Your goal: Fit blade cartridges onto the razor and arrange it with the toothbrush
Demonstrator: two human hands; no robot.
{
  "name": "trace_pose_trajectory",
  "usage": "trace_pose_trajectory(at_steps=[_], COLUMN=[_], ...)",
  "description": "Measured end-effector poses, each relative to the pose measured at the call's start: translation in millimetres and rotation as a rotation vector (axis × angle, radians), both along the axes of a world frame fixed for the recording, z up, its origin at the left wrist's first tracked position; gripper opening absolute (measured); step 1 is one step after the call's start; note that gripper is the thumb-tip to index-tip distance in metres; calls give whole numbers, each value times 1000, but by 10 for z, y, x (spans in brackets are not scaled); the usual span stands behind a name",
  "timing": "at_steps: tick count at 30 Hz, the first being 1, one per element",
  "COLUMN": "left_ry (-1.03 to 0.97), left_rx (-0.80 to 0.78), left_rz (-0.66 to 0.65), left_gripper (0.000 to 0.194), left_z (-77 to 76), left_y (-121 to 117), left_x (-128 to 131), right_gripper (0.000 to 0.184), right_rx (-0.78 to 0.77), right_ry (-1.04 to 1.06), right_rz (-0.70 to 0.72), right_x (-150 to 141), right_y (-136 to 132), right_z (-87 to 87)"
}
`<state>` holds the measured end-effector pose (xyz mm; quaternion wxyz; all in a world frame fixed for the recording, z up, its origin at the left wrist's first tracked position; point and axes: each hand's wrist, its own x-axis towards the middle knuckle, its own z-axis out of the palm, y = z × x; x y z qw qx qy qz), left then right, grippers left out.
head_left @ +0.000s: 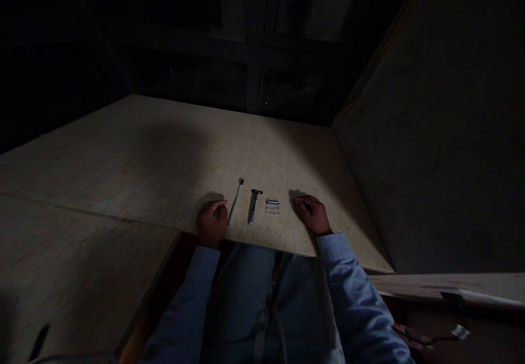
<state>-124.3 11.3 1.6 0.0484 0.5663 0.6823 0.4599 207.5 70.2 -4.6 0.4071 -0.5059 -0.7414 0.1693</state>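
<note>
1. Razor [253,208] lying on the pale surface [254,150], close to its near edge, dark head pointing away from the person and handle toward them; neither hand touches it.
2. Just left of the razor lies a toothbrush [235,204] with a light handle and dark bristles, set at a slant, its bristle end farther from the person.
3. Just right of the razor sits a small clear case [272,209], with a dark and bluish strip in its far part.
4. Left of the razor, beyond the toothbrush, the left hand [211,221] is loosely closed, fingers curled in, nothing visible in its grip. It is nearest to the toothbrush's handle.
5. Right of the razor, past the case, the right hand [312,213] is also loosely closed, fingers bent inward, nothing visible in its grip.
6. Nearer the person than the razor, past the edge, are legs in blue trousers [246,298]; blue sleeves [355,293] cover both arms.
7. Well to the razor's right stands a dark upright panel [443,134].
</note>
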Motion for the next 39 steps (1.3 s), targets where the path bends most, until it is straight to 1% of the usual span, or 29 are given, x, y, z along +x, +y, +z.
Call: trace_pose_trajectory(at_steps=[2, 4, 7, 9, 11, 15, 19, 21, 23, 24, 26, 28, 30, 32, 34, 36, 39], left_ry=[42, 113, 129, 136, 211, 347, 336, 289, 158, 55, -219, -546, -867, -1131, -1312, -1441, -1604], left_rx=[29, 51, 1, -113, -256, -475, -615, -622, -568, -521, -413, -342, -346, -379, -397, -392, -317], left_rz=[-19, -34, -95, -159, -200, -232, -218, -211, -210, -216, -246, -300, -360, -411, -443, -459, -481], left_gripper=[25, 25, 26, 30, 33, 33, 36, 38, 36, 35, 33, 33, 38, 44, 48, 50, 50], left_z=[93, 219, 400, 475, 511, 549, 617, 640, 642, 637, 625, 621, 627, 632, 624, 601, 563], left_y=[-15, -27, 3, 64, 138, 247, 284, 285, 271, 257, 214, 151, 81, 18, -28, -54, -60], left_x=[41, 129, 329, 476, 610, 802, 874, 869, 848, 837, 824, 827, 843, 862, 883, 917, 1023], right_gripper=[27, 27, 28, 28, 27, 27, 27, 27, 27, 27, 27, 26, 26, 26, 26, 26, 26], right_rx=[-3, 1, 5, 1, -4, 9, 28, 36, 43, 45, 45, 41, 42, 50, 61, 65, 61], right_ry=[-4, -8, -11, -12, -9, -13, -28, -31, -32, -30, -26, -25, -32, -40, -41, -38, -32], right_rz=[0, 3, 1, -2, 0, 11, 32, 28, 21, 20, 26, 35, 40, 43, 44, 42, 38], right_x=[3, 7, 11, 10, 6, -5, -14, -17, -19, -20, -20, -20, -19, -19, -20, -24, -29], right_y=[0, 1, 5, 7, 8, 5, 2, 3, 3, 3, 2, 0, 1, 3, 6, 8, 7], right_z=[-3, -11, -27, -34, -35, -22, -17, -23, -30, -31, -28, -18, -9, -5, -8, -13, -17])
